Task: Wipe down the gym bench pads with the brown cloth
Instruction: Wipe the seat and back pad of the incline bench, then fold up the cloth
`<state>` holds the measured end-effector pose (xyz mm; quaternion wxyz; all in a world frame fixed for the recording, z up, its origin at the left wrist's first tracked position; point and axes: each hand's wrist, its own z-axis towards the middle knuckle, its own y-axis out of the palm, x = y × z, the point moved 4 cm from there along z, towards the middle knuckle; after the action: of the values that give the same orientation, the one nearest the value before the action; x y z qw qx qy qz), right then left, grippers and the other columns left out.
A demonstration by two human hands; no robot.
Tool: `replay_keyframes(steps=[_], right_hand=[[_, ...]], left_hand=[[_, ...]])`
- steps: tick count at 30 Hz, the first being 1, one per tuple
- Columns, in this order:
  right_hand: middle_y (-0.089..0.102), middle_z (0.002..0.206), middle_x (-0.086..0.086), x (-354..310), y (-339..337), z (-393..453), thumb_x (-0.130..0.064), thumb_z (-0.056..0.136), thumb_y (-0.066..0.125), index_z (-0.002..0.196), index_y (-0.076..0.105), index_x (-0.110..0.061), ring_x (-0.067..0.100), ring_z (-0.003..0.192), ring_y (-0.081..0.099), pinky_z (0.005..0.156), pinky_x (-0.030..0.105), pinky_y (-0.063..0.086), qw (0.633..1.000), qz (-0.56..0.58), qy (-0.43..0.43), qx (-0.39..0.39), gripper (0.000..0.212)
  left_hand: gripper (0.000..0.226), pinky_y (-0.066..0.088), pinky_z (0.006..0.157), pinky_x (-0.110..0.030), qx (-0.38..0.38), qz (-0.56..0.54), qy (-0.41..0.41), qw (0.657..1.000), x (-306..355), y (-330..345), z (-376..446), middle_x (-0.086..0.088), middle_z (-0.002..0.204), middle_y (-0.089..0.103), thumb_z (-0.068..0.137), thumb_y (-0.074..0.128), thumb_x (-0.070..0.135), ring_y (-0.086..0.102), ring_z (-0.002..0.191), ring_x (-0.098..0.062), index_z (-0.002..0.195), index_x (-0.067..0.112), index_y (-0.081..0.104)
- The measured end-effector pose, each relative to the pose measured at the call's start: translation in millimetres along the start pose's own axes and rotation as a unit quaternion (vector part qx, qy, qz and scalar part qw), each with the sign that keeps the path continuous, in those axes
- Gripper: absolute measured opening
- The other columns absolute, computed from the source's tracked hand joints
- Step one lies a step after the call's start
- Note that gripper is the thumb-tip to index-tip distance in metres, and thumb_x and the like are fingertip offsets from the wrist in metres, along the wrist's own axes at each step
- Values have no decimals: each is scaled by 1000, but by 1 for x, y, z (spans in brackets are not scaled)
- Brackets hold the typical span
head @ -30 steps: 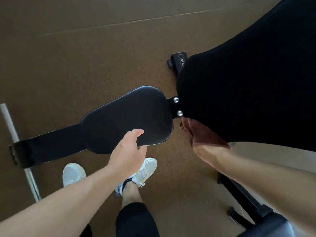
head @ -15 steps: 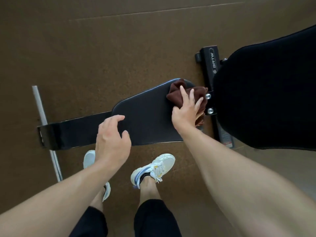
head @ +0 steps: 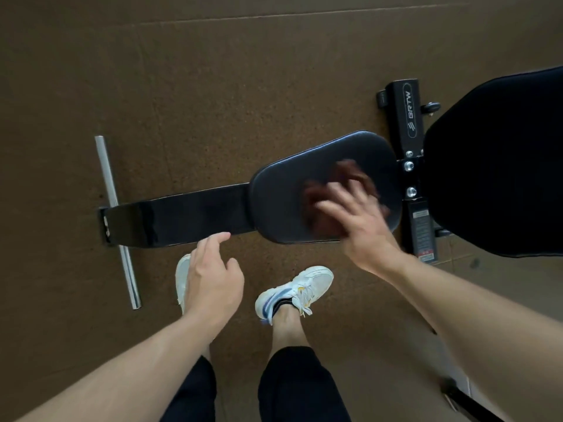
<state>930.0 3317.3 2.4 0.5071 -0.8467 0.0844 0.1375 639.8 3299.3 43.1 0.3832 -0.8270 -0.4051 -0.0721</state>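
Note:
The black seat pad [head: 283,190] of the gym bench lies across the middle of the view. My right hand [head: 356,220] presses the brown cloth [head: 320,193] flat on the pad's right half; both are blurred by motion. The larger black back pad [head: 499,166] fills the right side. My left hand [head: 210,275] hovers below the bench's narrow black beam [head: 189,214], fingers loosely apart, holding nothing.
A metal floor bar [head: 117,220] crosses the bench's left end. The frame post with a logo [head: 411,114] and bolts sits between the two pads. My white shoes [head: 295,290] stand on the brown floor just below the bench.
My right hand has dragged the cloth from the pad's right edge toward its middle. My left hand has dropped off the pad to below the beam. The view has shifted.

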Motion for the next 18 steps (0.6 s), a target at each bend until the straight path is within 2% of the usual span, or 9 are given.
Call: replay_keyframes(steps=[1,3,5,8,11,13,15,16,18], right_hand=[[18,174,-4,21,-1,-19,6,80,59,155,43,-38,35,161,9,127,58,16,985,73,156,21,88],[8,176,-9,29,5,-50,3,92,54,159,35,-42,26,161,15,126,41,23,889,237,389,49,83],[3,176,-11,-8,14,-50,-1,95,52,160,31,-44,21,159,21,122,34,27,811,331,471,99,80],[-3,176,-4,-96,34,-29,1,93,53,160,31,-40,24,161,14,127,39,24,801,379,449,121,82],[-9,175,-14,-193,43,-22,2,99,55,157,31,-46,12,156,13,120,32,30,821,447,353,28,79],[26,169,-6,-239,25,-25,2,100,54,147,44,-48,8,144,40,107,26,44,788,520,321,-76,70],[67,124,-5,-268,-9,-40,10,94,50,126,63,-41,5,100,67,83,24,58,743,579,300,-148,61],[72,108,-6,-279,-29,-49,12,91,49,117,67,-39,6,87,70,79,28,61,745,582,287,-158,60],[77,100,-2,-300,-68,-74,13,89,50,113,71,-37,12,87,74,85,37,63,756,577,259,-167,59]], left_hand=[[45,41,101,-33,-5,-6,1,1000,-2,-1,-1,7,146,46,101,55,13,42,137,-15,141,31,46],[44,42,98,-31,-11,-17,3,1000,-7,-2,-2,8,146,47,101,55,14,44,135,-15,140,32,46],[43,40,94,-29,-17,-27,2,999,-12,-4,-4,8,147,47,102,54,14,46,131,-13,141,32,47],[42,41,92,-28,-24,-43,-16,999,-24,-6,-12,7,146,47,102,53,13,45,116,-6,140,31,47],[38,42,97,-33,-14,-101,-73,992,-34,-23,-24,4,142,52,104,49,16,50,126,-15,140,29,49],[33,44,96,-35,13,-150,-145,978,-44,-44,-35,0,134,58,106,47,27,54,123,-22,138,27,52],[35,48,99,-41,11,-210,-218,953,-54,-67,-52,-2,124,65,102,49,43,60,115,-27,132,27,59],[39,51,99,-46,0,-268,-251,930,-57,-79,-63,-3,121,69,97,52,51,64,111,-29,127,28,62],[38,53,99,-51,-31,-413,-278,867,-60,-104,-93,-5,119,74,94,57,53,68,108,-31,121,28,67]])
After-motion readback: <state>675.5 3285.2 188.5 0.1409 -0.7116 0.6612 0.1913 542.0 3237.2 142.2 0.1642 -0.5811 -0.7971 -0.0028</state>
